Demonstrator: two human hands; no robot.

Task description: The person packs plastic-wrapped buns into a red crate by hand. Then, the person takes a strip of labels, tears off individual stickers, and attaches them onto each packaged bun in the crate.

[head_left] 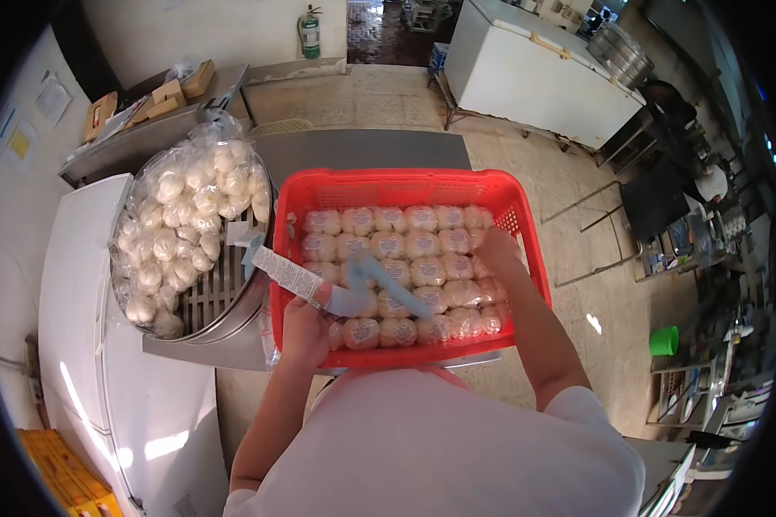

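A red plastic crate (405,177) holds rows of round, pale buns (388,246) in clear wrap, most with a printed label on top. At the crate's near left side, my left hand (306,332) is closed on a long label strip (291,274), white with print in parts and pale blue in others. A blurred blue length of the strip hangs over the buns. My right hand (497,250) reaches down to the buns along the crate's right side, where few labels show. Its fingers are blurred and partly hidden, so what they hold cannot be made out.
Left of the crate, a large round metal steamer tray (224,319) carries clear bags of unlabelled buns (181,207). Both rest on a metal table (362,148). A white chest freezer (535,77) stands at the back right, and a white cabinet (78,258) is at left.
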